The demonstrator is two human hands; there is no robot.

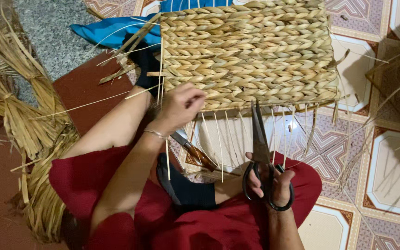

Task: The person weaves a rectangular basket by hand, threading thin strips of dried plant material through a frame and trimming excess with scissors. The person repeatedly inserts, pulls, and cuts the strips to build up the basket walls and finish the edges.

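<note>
Head view: right hand [270, 184] gripping scissors [261, 153]; left hand [180, 105] on woven panel [248, 51], perhaps pinching 1 strand.

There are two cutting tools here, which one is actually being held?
The black-handled scissors, gripped in the right hand with blades pointing at the woven panel. The brown-handled knife lies loose below the left hand.

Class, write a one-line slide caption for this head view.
Right hand holds black scissors at a woven straw panel; left hand grips its edge.

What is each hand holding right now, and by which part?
The right hand holds black scissors by the handle loops, blades shut. The left hand grips the lower edge of the woven mat.
</note>
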